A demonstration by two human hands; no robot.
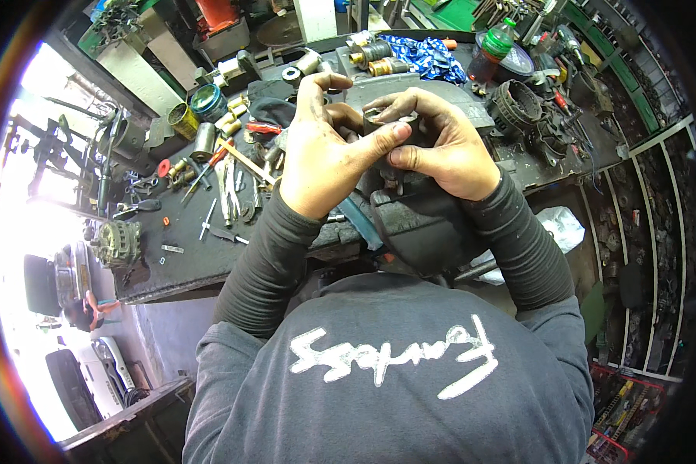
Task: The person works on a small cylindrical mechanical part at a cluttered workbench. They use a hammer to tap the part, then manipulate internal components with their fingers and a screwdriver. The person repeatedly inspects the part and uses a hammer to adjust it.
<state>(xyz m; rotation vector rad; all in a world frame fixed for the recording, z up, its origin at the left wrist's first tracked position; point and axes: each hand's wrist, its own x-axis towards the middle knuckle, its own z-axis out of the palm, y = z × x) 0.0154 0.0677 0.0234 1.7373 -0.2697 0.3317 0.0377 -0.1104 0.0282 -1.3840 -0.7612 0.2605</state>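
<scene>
Both my hands are raised over the near edge of the workbench, around a small dark round metal part (373, 122). My left hand (321, 151) has its thumb pressed to the part's near side, its index finger lifted and bent. Curled over the top and right side of the same part are the fingers of my right hand (452, 151), thumb below. Much of the part is hidden by my fingers, so its exact kind cannot be made out. Just below them are a dark block-like form (425, 220) and a blue strip (359, 222).
Hand tools, including wrenches (228, 185) and red-handled pliers (263, 127), crowd the bench on the left. An alternator (118, 243) sits at its left edge. Farther back are a blue patterned cloth (425, 58) and a green-capped bottle (493, 50). Round housings (516, 107) stand right.
</scene>
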